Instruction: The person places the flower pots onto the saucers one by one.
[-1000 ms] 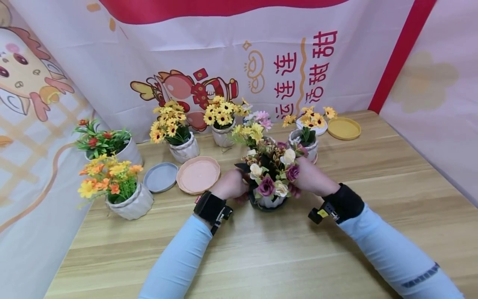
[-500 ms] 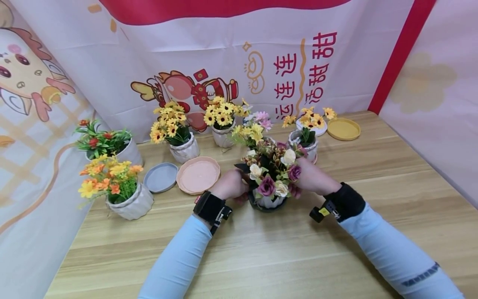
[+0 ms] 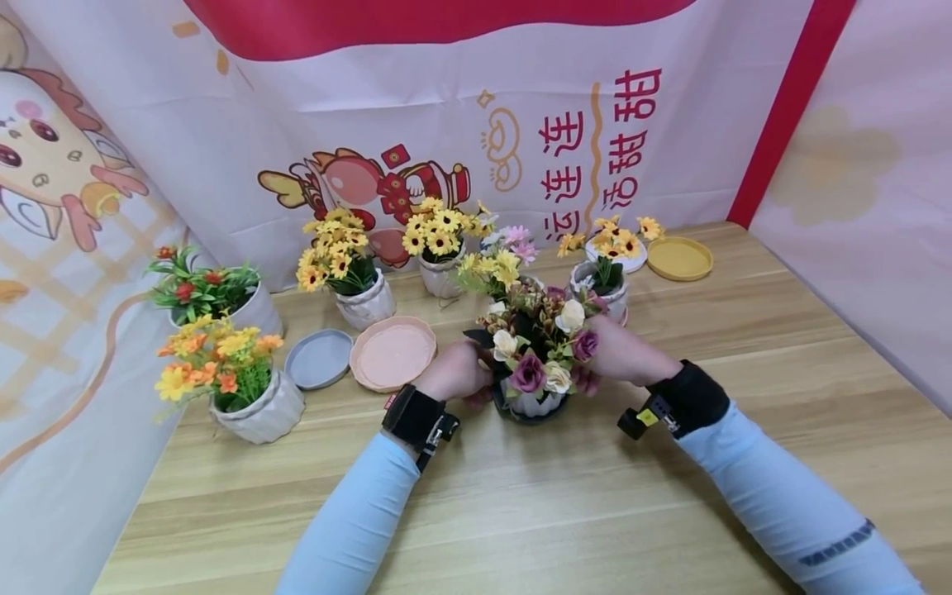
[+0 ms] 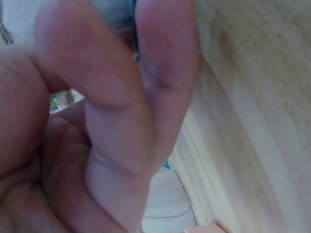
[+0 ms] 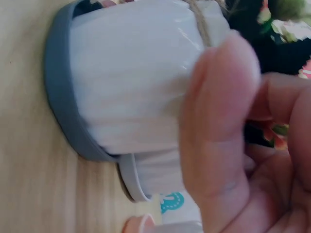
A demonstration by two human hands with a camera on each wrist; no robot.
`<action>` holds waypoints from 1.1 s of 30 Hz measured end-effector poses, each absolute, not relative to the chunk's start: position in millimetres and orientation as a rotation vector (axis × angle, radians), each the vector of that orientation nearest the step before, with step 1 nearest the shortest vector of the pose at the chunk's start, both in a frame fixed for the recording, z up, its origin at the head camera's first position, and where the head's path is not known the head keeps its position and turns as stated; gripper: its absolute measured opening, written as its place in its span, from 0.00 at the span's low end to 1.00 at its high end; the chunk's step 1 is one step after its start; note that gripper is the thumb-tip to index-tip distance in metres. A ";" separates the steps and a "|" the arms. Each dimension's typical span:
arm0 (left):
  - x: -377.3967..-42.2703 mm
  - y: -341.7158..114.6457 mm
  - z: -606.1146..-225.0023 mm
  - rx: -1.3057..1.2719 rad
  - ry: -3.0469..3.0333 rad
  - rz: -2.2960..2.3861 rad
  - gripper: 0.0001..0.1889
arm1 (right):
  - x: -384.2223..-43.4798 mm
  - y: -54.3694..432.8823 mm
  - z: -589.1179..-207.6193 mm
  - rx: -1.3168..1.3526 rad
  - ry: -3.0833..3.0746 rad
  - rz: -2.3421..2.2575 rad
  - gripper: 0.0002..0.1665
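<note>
Rose pot (image 3: pixel 530 373): upright, long axis vertical, blooms up
Left hand (image 3: pixel 455 372): beside it; cannot tell if gripping
Right hand (image 3: pixel 621 354): opposite side, likewise unclear

I work in a cloth-walled booth, fitted out like a small recording set, at a wood-grain bench (image 3: pixel 550 512). A white-and-red festive backdrop (image 3: pixel 416 91), creased like hung fabric, closes off the rear, its cartoon dragon (image 3: pixel 353 182) printed on its side near bold red characters (image 3: pixel 625 153). Printed cloth walls (image 3: pixel 74 496) flank me left and right. Black camera straps (image 3: pixel 416 417) circle both my wrists. Potted flowers (image 3: pixel 528 372) and coloured saucers (image 3: pixel 392 354) stand spread about the bench. Whether a home, shop or office surrounds the booth, I cannot tell.
</note>
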State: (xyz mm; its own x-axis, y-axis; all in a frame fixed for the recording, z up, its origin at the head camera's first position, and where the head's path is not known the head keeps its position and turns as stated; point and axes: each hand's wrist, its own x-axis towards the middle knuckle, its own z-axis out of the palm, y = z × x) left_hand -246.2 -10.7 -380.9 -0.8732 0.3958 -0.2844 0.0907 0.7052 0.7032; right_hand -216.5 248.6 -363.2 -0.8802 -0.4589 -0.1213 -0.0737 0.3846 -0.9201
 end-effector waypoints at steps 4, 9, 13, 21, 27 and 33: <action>-246.3 -12.8 -382.5 0.378 2.511 0.989 0.10 | -218.5 260.1 -355.3 -0.460 2.270 -1.482 0.09; -245.8 -13.8 -384.2 0.385 2.520 0.988 0.10 | -218.2 296.5 -338.3 -0.459 2.358 -1.448 0.13; -246.3 -14.3 -385.6 0.379 2.516 0.993 0.10 | -225.8 339.4 -330.9 -0.306 2.490 -1.455 0.21; -246.7 -16.0 -386.0 0.365 2.509 1.000 0.11 | -272.4 426.8 -343.3 0.182 2.607 -1.499 0.32; -245.7 -15.6 -386.4 0.350 2.511 0.983 0.12 | -297.5 463.6 -361.1 0.428 2.544 -1.567 0.33; -245.7 -12.5 -382.9 0.349 2.511 0.981 0.14 | -320.6 481.3 -384.0 0.572 2.460 -1.608 0.30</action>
